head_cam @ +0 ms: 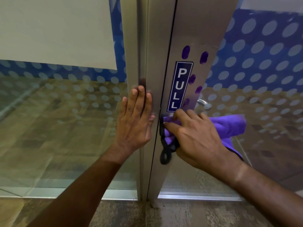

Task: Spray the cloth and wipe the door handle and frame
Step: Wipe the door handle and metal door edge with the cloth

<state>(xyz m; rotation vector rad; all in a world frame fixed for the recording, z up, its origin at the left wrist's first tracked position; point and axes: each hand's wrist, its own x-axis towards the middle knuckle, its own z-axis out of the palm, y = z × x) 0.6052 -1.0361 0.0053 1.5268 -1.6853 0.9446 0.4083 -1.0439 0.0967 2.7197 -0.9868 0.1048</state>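
My right hand grips a purple cloth and presses it around the door handle, which is mostly hidden under the cloth and fingers. A dark shape below it looks like the handle's reflection in the metal. My left hand lies flat, fingers spread, against the silver metal door frame. A blue PULL sticker runs down the door stile just above the handle, with purple finger-shaped smudges around it. No spray bottle is in view.
Glass panels with a blue dotted film flank the metal frame on both sides. A second lever handle shows through the glass on the right. Speckled floor runs along the bottom below the door sill.
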